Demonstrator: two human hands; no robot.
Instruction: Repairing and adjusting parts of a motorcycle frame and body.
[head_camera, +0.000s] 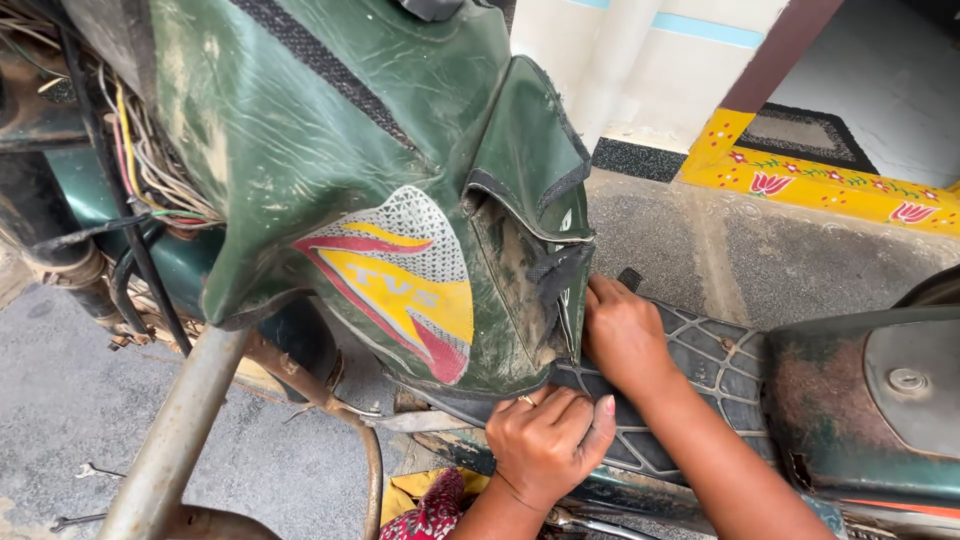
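The green body panel of a scooter stands tilted over the black ribbed footboard mat, its lower edge meeting the mat at centre frame. The panel is scuffed and dusty, with a yellow and red sticker on its side and a black trim strip along its edges.

The left hand is curled, fingers bent and pressed against the lower edge of the panel where it meets the mat; a ring shows on 1 finger. The right hand rests on the mat just beside the panel's rear edge, fingers tucked in towards the gap; whether they pinch anything cannot be told.

A bundle of loose wires hangs at upper left beside the panel. A grey metal tube slants across lower left. 2 spanners lie on the concrete floor. A rusty green cover sits at right. A yellow painted step runs behind.
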